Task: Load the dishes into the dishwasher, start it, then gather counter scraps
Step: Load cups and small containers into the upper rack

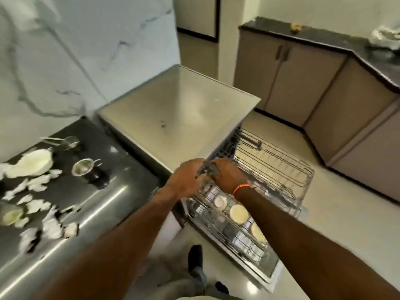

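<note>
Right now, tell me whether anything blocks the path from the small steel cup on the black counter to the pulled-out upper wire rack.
Nothing visible does. The small steel cup stands apart from the white scraps; the steel dishwasher top between is bare, and both hands are already at the upper wire rack.

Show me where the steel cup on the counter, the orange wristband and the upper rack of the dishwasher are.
steel cup (85,168): head view, on its rim.
orange wristband (242,188): head view, on the band.
upper rack (279,161): head view, on its bare wires.
</note>
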A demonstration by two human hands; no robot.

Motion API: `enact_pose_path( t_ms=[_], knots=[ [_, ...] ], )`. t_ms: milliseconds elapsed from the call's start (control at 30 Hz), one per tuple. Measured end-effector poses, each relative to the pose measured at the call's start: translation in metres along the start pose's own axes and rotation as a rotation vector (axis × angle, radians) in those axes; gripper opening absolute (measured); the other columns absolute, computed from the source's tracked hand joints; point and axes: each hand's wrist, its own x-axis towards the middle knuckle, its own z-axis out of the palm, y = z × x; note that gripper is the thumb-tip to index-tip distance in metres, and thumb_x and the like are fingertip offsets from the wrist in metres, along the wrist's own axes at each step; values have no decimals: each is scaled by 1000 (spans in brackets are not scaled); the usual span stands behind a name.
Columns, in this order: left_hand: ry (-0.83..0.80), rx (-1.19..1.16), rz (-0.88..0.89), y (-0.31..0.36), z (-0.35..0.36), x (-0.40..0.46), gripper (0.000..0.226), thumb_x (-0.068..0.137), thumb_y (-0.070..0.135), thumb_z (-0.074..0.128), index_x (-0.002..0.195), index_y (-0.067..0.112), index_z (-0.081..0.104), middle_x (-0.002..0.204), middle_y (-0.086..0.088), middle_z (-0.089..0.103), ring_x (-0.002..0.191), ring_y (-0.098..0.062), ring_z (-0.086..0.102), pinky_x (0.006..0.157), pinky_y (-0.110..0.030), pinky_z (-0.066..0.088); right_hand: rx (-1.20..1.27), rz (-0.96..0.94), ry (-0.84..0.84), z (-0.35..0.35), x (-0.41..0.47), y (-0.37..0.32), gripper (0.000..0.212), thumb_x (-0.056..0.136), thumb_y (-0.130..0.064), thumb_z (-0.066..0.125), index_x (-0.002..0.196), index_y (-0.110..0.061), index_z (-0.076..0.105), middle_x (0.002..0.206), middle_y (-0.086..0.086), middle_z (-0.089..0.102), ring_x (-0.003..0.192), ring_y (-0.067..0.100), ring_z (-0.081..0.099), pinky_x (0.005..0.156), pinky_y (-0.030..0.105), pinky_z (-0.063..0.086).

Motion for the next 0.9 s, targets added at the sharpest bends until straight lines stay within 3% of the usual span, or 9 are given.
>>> enact_pose_path(
  t_ms=[67, 167, 267, 400, 533, 633, 733, 900],
  knots=[
    [87, -10, -90, -21, -21, -25, 59, 95, 32, 66, 149, 17, 48, 150, -1, 52, 135, -18, 50, 112, -25, 34, 25, -85, -6, 7, 2, -34, 45, 90, -22, 66, 134, -15, 58, 139, 8, 57, 127, 26, 54, 108, 32, 39],
    [247, -48, -210, -50, -55, -60, 57, 94, 32, 67, 147, 18, 50, 147, 0, 55, 132, -16, 53, 109, -19, 32, 33, -203, -51, 24, 6, -81, 47, 89, -18, 68, 135, -14, 57, 142, 8, 54, 121, 27, 58, 108, 30, 38],
    [416, -42, -296, -77, -85, -94, 54, 93, 30, 68, 144, 18, 54, 144, -1, 59, 133, -17, 52, 112, -26, 35, -1, -296, -95, 46, 15, -131, 50, 87, -22, 69, 135, -17, 58, 140, 6, 56, 120, 26, 58, 105, 31, 40],
    [524, -36, -374, -117, -115, -129, 55, 91, 28, 69, 142, 16, 55, 144, -3, 58, 135, -20, 51, 114, -29, 34, 6, -384, -135, 76, 24, -188, 55, 84, -24, 72, 136, -17, 59, 137, 5, 60, 125, 23, 56, 104, 28, 39],
    [635, -62, -428, -164, -135, -152, 51, 82, 28, 72, 132, 25, 59, 128, 2, 65, 117, -18, 62, 102, -34, 49, 14, -422, -187, 106, 41, -235, 61, 84, -24, 73, 142, -17, 53, 142, 5, 57, 128, 20, 55, 110, 29, 39],
    [641, -74, -460, -198, -151, -159, 56, 81, 24, 77, 133, 25, 56, 131, 3, 63, 120, -16, 59, 102, -28, 46, 14, -404, -217, 126, 61, -261, 71, 84, -25, 73, 148, -17, 43, 145, 6, 54, 124, 23, 58, 111, 34, 41],
    [556, -84, -509, -232, -164, -153, 80, 80, 29, 82, 149, 17, 43, 148, -2, 52, 136, -19, 48, 112, -30, 38, 5, -375, -224, 145, 84, -282, 81, 82, -24, 72, 153, -23, 32, 152, 4, 46, 123, 24, 59, 110, 39, 44],
    [379, -153, -517, -276, -171, -128, 102, 76, 33, 86, 157, 15, 28, 159, -3, 39, 144, -18, 38, 117, -27, 30, -13, -329, -235, 167, 109, -299, 83, 86, -16, 68, 157, -24, 25, 161, 4, 31, 139, 24, 45, 116, 42, 38]
  ],
)
